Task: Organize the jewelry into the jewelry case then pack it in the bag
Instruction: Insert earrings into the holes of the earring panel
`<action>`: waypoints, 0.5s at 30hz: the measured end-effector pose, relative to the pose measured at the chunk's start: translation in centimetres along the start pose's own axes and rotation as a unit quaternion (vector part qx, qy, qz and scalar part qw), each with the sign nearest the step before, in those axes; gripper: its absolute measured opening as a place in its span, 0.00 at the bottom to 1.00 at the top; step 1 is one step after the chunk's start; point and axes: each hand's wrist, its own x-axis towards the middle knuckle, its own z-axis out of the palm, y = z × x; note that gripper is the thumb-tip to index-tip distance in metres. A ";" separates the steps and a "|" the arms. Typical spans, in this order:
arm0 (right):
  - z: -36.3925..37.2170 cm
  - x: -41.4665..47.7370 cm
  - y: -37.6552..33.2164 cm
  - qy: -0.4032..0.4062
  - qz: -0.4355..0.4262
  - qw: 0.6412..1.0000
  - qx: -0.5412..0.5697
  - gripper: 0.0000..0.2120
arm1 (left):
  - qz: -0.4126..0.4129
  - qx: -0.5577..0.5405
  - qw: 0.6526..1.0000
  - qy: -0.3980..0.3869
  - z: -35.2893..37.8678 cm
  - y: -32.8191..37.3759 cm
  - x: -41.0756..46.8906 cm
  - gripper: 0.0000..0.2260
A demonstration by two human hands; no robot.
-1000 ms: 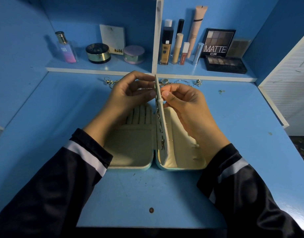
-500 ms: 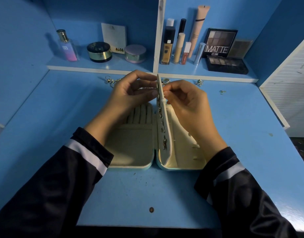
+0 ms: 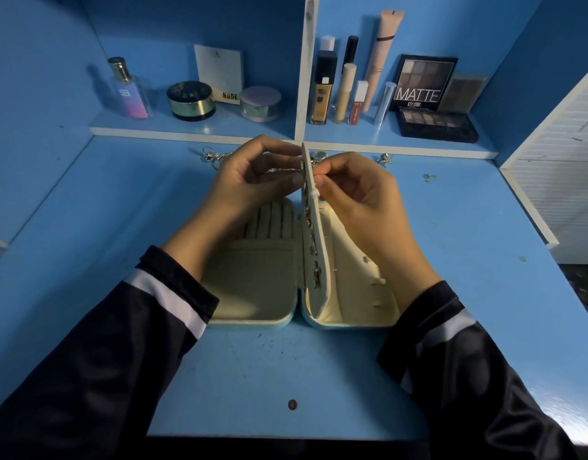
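Observation:
An open cream-lined jewelry case (image 3: 252, 322) lies flat on the blue desk. Its divider panel (image 3: 320, 260) stands upright in the middle, with several small earrings (image 3: 316, 273) pinned on its left face. My left hand (image 3: 252, 184) pinches a thin silver piece of jewelry (image 3: 281, 169) against the top of the panel's left face. My right hand (image 3: 359, 190) pinches the panel's top edge from the right; whatever is between its fingertips is hidden. No bag is in view.
Loose jewelry lies on the desk behind the case: a cluster (image 3: 213, 156) at the left, one piece (image 3: 385, 158) at the right and a small one (image 3: 429, 176) further right. A shelf (image 3: 193, 127) with cosmetics runs along the back. A white panel (image 3: 531, 200) borders the right.
Both hands stay at the top of the upright panel. My right fingertips have shifted slightly up along its edge.

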 end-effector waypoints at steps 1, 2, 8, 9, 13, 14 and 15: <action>0.0 0.0 0.0 0.000 0.000 1.000 -0.001 0.07 | -0.001 0.000 1.000 0.001 0.0 -0.1 0.0 0.14; 0.0 0.0 0.1 0.001 -0.001 1.000 -0.003 0.07 | -0.002 -0.002 1.000 0.002 0.0 -0.1 0.0 0.14; 0.1 -0.1 0.2 0.004 -0.005 1.000 -0.015 0.05 | -0.001 -0.004 1.000 0.001 -0.1 -0.2 0.0 0.14; 0.1 -0.1 0.2 0.004 -0.007 1.000 -0.018 0.05 | -0.002 -0.001 1.000 0.001 -0.1 -0.2 0.0 0.14; 0.1 -0.1 0.3 0.006 -0.012 1.000 -0.019 0.05 | 0.000 0.004 1.000 -0.002 -0.1 -0.2 0.0 0.14; 0.1 -0.1 0.3 0.008 -0.014 1.000 -0.017 0.05 | 0.002 0.001 1.000 -0.003 -0.1 -0.2 0.0 0.14; 0.2 -0.1 0.3 0.009 -0.015 1.000 -0.017 0.05 | 0.003 -0.003 1.000 -0.004 -0.1 -0.1 -0.1 0.14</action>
